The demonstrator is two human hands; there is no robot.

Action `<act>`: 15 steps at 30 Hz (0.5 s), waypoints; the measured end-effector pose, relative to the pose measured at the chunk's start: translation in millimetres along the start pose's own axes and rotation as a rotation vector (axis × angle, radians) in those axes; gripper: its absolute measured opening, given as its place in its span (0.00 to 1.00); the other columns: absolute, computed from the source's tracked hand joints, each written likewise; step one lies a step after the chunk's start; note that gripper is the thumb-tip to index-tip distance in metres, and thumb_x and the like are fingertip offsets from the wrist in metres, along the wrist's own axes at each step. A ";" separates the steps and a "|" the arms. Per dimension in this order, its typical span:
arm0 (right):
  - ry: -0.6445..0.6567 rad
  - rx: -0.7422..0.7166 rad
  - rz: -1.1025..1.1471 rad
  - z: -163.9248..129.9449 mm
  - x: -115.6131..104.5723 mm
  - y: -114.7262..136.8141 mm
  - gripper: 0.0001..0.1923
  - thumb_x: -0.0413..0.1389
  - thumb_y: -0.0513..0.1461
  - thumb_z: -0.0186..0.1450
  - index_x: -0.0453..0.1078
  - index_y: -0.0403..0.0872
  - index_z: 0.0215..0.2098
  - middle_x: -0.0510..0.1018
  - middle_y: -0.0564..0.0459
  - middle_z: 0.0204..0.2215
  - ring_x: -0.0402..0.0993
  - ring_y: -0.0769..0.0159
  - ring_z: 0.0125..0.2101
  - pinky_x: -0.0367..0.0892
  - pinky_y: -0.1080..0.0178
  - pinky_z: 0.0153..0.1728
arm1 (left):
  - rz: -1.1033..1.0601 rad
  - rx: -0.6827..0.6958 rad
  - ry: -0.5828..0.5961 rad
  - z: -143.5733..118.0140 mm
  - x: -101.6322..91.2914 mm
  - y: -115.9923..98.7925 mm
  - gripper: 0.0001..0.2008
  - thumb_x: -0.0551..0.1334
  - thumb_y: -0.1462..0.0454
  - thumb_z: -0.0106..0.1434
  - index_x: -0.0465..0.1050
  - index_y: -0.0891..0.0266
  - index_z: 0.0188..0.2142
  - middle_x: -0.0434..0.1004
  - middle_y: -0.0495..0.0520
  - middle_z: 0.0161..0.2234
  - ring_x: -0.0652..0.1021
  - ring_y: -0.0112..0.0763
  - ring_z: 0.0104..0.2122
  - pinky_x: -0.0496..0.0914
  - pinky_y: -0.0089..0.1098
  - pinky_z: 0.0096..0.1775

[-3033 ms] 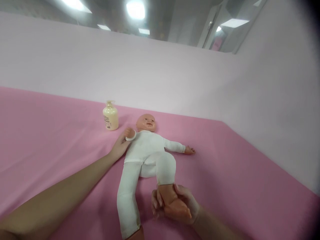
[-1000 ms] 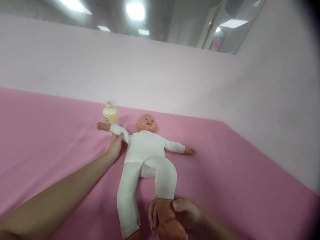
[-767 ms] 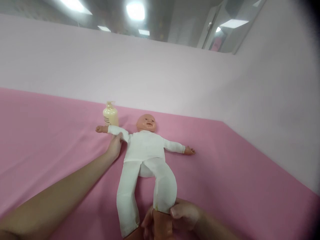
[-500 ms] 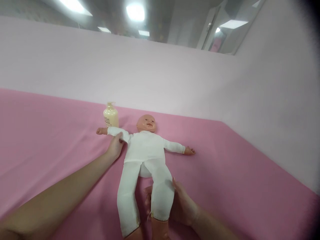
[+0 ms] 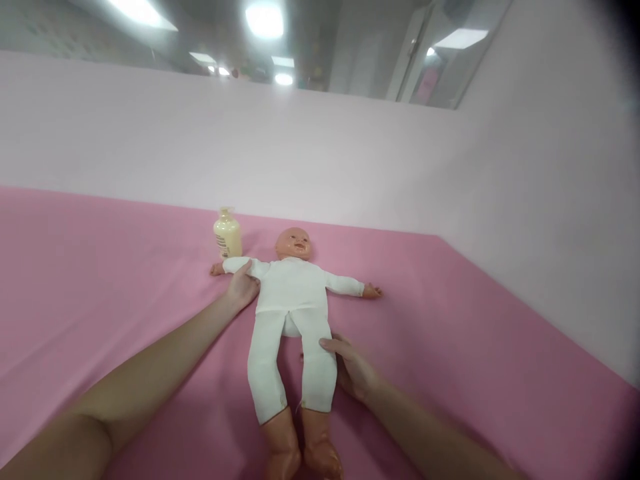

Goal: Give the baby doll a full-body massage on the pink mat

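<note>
A baby doll [image 5: 293, 287] with a cloth body in white lies on its back, head away from me and arms spread. My left hand [image 5: 244, 288] grips the doll's arm at the left of the picture, near the shoulder, with the thumb on top and the other fingers hidden underneath. Around the thigh of the leg on the right closes my right hand [image 5: 350, 363]. Its thumb rests on top, and a fingertip shows between the legs. Both of the doll's bare feet point toward me.
A pump bottle [image 5: 228, 235] of pale yellow liquid stands just beyond the doll's hand at the left. The pink padded surface [image 5: 450, 347] meets a pale wall [image 5: 310, 153] at the back and right. Above the wall a glass pane [image 5: 350, 47] shows bright lights.
The doll's legs now lie lower and closer together, with more of the feet in view. My right hand has shifted up the leg. My left hand keeps its hold on the arm.
</note>
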State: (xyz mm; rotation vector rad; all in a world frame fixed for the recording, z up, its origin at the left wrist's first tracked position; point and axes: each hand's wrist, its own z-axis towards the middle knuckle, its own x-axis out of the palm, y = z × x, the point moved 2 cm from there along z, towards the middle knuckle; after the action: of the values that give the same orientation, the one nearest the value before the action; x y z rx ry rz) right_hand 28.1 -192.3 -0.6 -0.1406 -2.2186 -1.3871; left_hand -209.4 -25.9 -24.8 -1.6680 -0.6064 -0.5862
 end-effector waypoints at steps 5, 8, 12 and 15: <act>-0.048 -0.197 -0.136 1.6 -1.7 -3.7 0.31 0.66 0.42 0.55 0.62 0.52 0.55 0.72 0.49 0.53 0.71 0.58 0.49 0.67 0.55 0.49 | 0.102 -0.117 0.130 -13.2 10.5 6.8 0.13 0.61 0.58 0.62 0.73 0.65 0.41 0.80 0.63 0.44 0.77 0.46 0.51 0.70 0.41 0.54; -0.159 -0.374 -0.295 4.4 -11.1 -1.8 0.34 0.69 0.41 0.52 0.60 0.54 0.53 0.69 0.49 0.54 0.68 0.60 0.51 0.66 0.54 0.52 | 0.123 -0.138 0.114 -21.4 14.1 7.4 0.11 0.60 0.59 0.64 0.74 0.65 0.41 0.79 0.63 0.45 0.77 0.43 0.51 0.69 0.39 0.55; -0.318 -0.480 -0.356 1.8 -15.3 3.6 0.45 0.72 0.40 0.45 0.56 0.54 0.57 0.62 0.48 0.58 0.64 0.58 0.56 0.65 0.54 0.55 | 0.188 -0.117 0.156 -41.2 18.5 4.7 0.13 0.58 0.58 0.66 0.75 0.64 0.42 0.79 0.62 0.45 0.77 0.43 0.50 0.70 0.39 0.55; -0.325 -0.467 -0.300 -4.3 -8.2 7.5 0.46 0.72 0.40 0.43 0.59 0.52 0.57 0.62 0.44 0.59 0.60 0.53 0.59 0.64 0.55 0.54 | 0.320 -0.087 0.214 -64.3 20.7 3.3 0.14 0.55 0.58 0.67 0.75 0.64 0.42 0.80 0.60 0.41 0.78 0.44 0.48 0.70 0.40 0.53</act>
State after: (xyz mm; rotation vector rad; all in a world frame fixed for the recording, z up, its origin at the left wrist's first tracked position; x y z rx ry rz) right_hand 39.3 -191.0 3.1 -0.2152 -2.1861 -2.1714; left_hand -195.3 -88.2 -2.6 -1.7112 -0.1562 -0.5531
